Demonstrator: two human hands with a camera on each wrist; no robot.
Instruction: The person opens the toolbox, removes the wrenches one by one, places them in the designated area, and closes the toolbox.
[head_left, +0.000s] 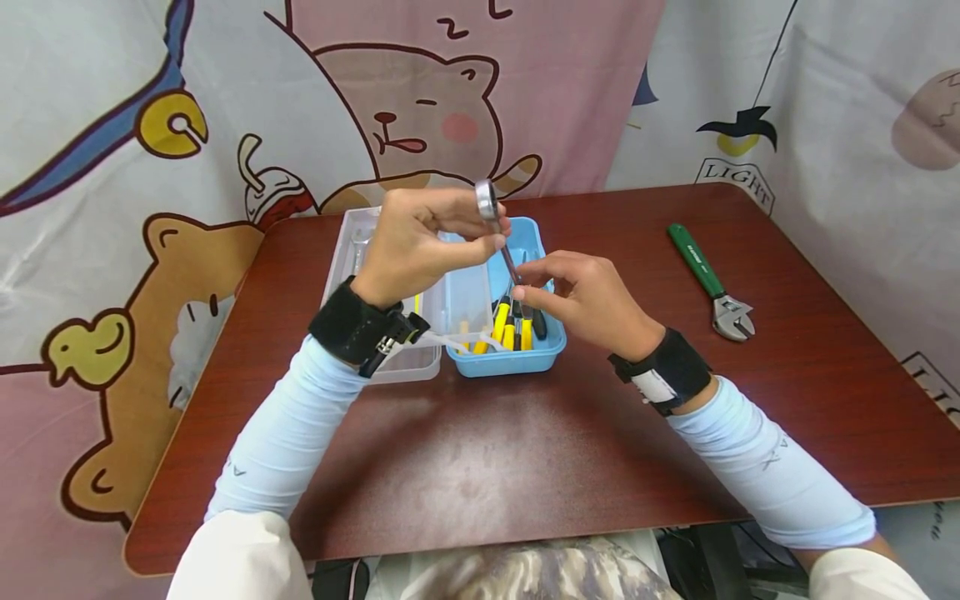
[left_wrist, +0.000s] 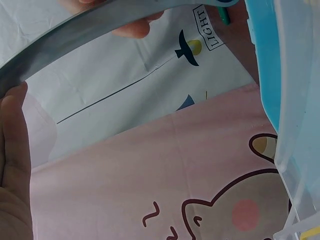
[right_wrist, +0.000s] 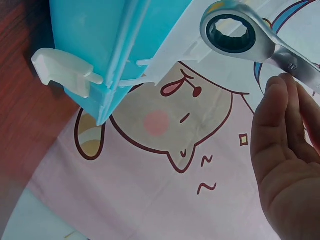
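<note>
Ring wrench: steel ring wrench [head_left: 505,242], held in the air between both hands over the blue box [head_left: 510,364]; tilted, ring head [head_left: 486,200] up and to the far left, lower end down and to the near right.
Left hand: left hand [head_left: 427,242] holds the wrench just below the ring head, thumb against fingers in a narrow pinch.
Right hand: right hand [head_left: 581,296] holds the lower end of the wrench between thumb and fingertips, narrow pinch; that end is mostly hidden by the fingers.
Box contents: yellow-and-black tool handles [head_left: 502,321], lying near the middle and near side of the box; individual tool types cannot be told.
Clear panel: translucent panel [head_left: 467,292], over the left part of the box.
Left container: translucent tray-like part [head_left: 412,372], on the table [head_left: 480,467] just beside the box, left side.
Adjustable wrench: green-handled adjustable wrench [head_left: 705,271], flat on the table, right side, well apart from the box; jaw end near, handle far.
Backdrop: printed cloth [head_left: 577,100], beyond the far table edge.
</note>
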